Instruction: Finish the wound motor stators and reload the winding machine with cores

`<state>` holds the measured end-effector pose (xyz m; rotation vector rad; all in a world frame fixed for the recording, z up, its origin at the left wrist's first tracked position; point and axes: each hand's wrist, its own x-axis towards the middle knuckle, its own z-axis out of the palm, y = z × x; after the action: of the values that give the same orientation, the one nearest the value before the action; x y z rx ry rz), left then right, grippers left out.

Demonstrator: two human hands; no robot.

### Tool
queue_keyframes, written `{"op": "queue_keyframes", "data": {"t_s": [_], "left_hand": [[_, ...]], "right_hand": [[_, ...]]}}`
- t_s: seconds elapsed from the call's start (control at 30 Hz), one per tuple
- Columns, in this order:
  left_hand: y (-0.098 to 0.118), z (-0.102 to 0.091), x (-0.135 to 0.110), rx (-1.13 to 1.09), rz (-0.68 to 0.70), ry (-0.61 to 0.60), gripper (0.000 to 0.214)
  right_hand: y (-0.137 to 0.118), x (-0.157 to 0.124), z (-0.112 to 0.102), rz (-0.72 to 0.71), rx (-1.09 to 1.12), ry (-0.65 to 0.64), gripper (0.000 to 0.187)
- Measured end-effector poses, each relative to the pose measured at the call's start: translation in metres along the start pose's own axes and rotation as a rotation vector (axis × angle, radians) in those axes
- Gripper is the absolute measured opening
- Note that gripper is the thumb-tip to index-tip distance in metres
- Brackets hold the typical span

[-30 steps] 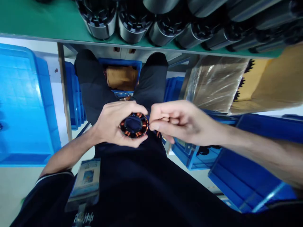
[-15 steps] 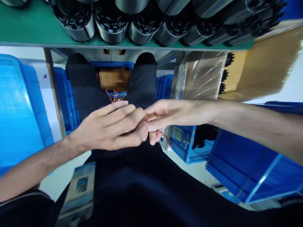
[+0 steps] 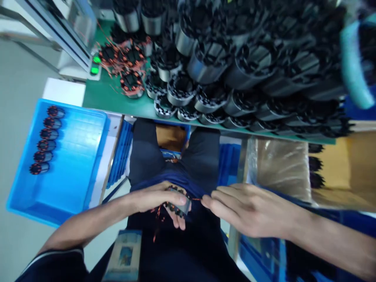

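Core (image 3: 183, 208): a short metal cylinder with black toothed edges, held tilted over the person's lap, part of its metal side showing next to the thumb.
Left hand (image 3: 155, 198): closed around the core, thumb across the metal side, other fingers beneath it.
Right hand (image 3: 249, 211): just beside the core, its thumb and forefinger tips pinched narrow on a wire.
Wire (image 3: 196, 199): thin, orange, running straight from the core to those fingertips.
Loose strands (image 3: 158, 214): orange, hanging below the left hand, some blurred.
Blue tray (image 3: 79, 164): at the person's left, with a row of six wound cores (image 3: 47, 145) along its far-left side.
Green bench (image 3: 110, 98): beyond the knees, carrying cores with tangled orange wire (image 3: 132, 84) at its left and crowded metal cylinders (image 3: 207, 62) to the right.
Badge (image 3: 125, 254): below the left forearm, near the dark shirt.
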<state>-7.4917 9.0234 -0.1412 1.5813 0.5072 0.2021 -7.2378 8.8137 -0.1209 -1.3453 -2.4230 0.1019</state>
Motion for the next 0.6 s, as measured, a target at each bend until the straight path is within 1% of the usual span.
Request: {"op": "queue_keyframes", "data": {"t_s": [0.07, 0.13, 0.2, 0.23, 0.3, 0.37, 0.43, 0.47, 0.5, 0.53, 0.6], "left_hand": [[-0.009, -0.007, -0.016, -0.148, -0.105, 0.012, 0.068], [-0.022, -0.011, -0.036, -0.316, -0.212, -0.006, 0.072], [-0.036, -0.014, -0.055, -0.469, -0.296, 0.005, 0.077], [-0.042, -0.016, -0.062, -0.526, -0.32, 0.05, 0.08], [-0.052, -0.02, -0.073, -0.611, -0.338, 0.223, 0.084], [-0.057, -0.024, -0.08, -0.679, -0.318, 0.402, 0.085], [-0.059, -0.027, -0.086, -0.742, -0.279, 0.471, 0.083], [-0.06, -0.028, -0.09, -0.755, -0.25, 0.484, 0.082], [-0.061, -0.029, -0.095, -0.745, -0.22, 0.5, 0.081], [-0.063, -0.03, -0.1, -0.715, -0.198, 0.518, 0.081], [-0.067, -0.034, -0.111, -0.607, -0.169, 0.593, 0.079]], "right_hand": [[0.009, 0.003, -0.003, -0.022, 0.017, 0.036, 0.046], [0.016, 0.012, -0.01, 0.032, 0.035, 0.082, 0.044], [0.021, 0.033, -0.017, 0.113, -0.031, 0.134, 0.036], [0.023, 0.05, -0.019, 0.147, -0.099, 0.159, 0.028], [0.029, 0.095, -0.018, 0.178, -0.262, 0.215, 0.016], [0.043, 0.15, -0.008, 0.222, -0.385, 0.259, 0.013], [0.066, 0.205, 0.007, 0.309, -0.435, 0.251, 0.016], [0.08, 0.23, 0.014, 0.332, -0.454, 0.238, 0.018], [0.094, 0.251, 0.021, 0.357, -0.478, 0.192, 0.02], [0.107, 0.269, 0.026, 0.39, -0.49, 0.117, 0.022], [0.127, 0.291, 0.032, 0.416, -0.489, -0.014, 0.023]]}}
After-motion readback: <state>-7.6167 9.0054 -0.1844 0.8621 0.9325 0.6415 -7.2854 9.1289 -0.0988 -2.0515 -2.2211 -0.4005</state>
